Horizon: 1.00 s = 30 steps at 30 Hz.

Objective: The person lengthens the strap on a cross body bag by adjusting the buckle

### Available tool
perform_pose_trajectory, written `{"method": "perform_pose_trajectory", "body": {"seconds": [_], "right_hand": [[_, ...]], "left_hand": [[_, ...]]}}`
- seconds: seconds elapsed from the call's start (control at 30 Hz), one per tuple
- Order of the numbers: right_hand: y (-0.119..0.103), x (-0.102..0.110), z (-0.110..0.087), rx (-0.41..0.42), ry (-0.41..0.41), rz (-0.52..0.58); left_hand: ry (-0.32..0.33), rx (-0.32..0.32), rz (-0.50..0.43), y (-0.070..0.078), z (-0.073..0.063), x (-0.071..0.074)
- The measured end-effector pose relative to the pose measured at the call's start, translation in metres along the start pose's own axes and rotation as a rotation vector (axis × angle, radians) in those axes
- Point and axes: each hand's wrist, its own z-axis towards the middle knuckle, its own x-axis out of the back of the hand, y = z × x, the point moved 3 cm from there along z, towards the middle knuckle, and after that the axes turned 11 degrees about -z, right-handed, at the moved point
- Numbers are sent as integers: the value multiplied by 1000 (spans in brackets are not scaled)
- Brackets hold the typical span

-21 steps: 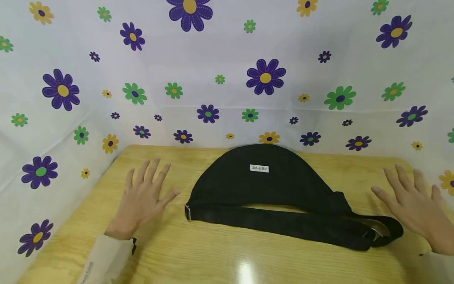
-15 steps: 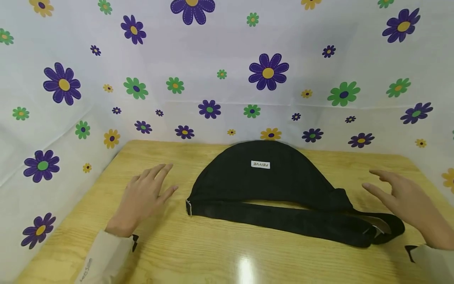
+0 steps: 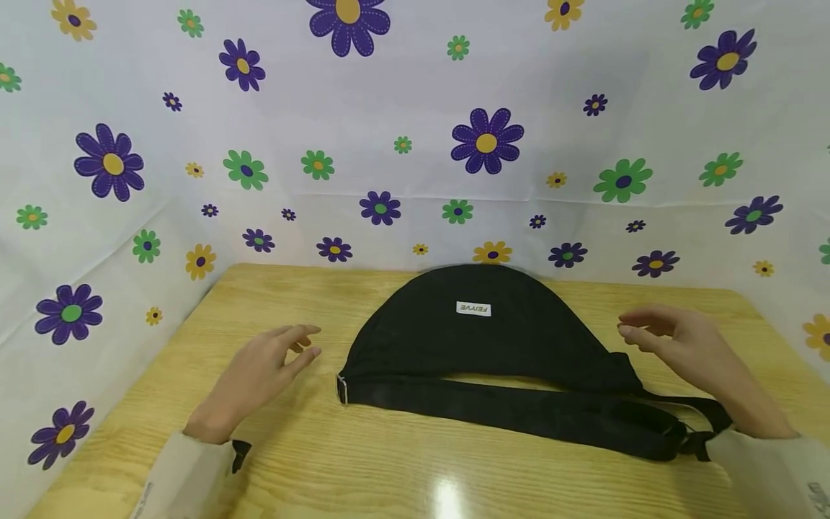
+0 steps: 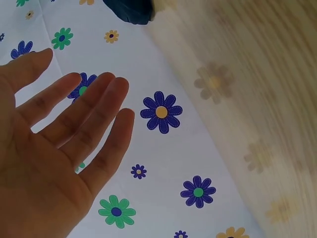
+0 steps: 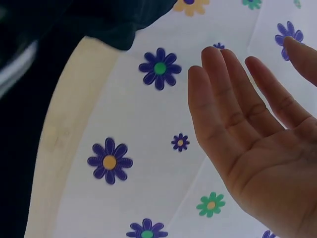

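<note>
A black half-moon sling bag with a small white label lies flat on the wooden table, label upside down to me. Its wide strap runs along the near side, with a metal buckle at the left end. To the left of the bag hovers my left hand, fingers loosely bent, holding nothing. My right hand is over the bag's right side, palm turned inward and holding nothing; its sleeve covers part of the strap's right end. Both wrist views show relaxed fingers, with a dark edge of the bag in the right one.
The light wooden table reaches back to a white cloth printed with purple, green and yellow flowers. That cloth hangs behind the table and along both its sides. A light glare shows near the table's front.
My right hand has moved left, toward the bag, its spread fingers drawing together. The left hand's spread fingers have also come together and bent. The bag stays in place.
</note>
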Motion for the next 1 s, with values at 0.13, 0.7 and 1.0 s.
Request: {"method": "perform_pose_trajectory", "body": {"seconds": [0.13,0.7,1.0], "right_hand": [[-8,-3,4,20,-35,111],[-45,-20,20,35,-155,349],[-65,-33,27,97,-222,427]], "left_hand": [[-26,-7,-74,0,2,-2],[-123,27,-329,2,9,-8],[-161,33,-385,1,6,-9]]}}
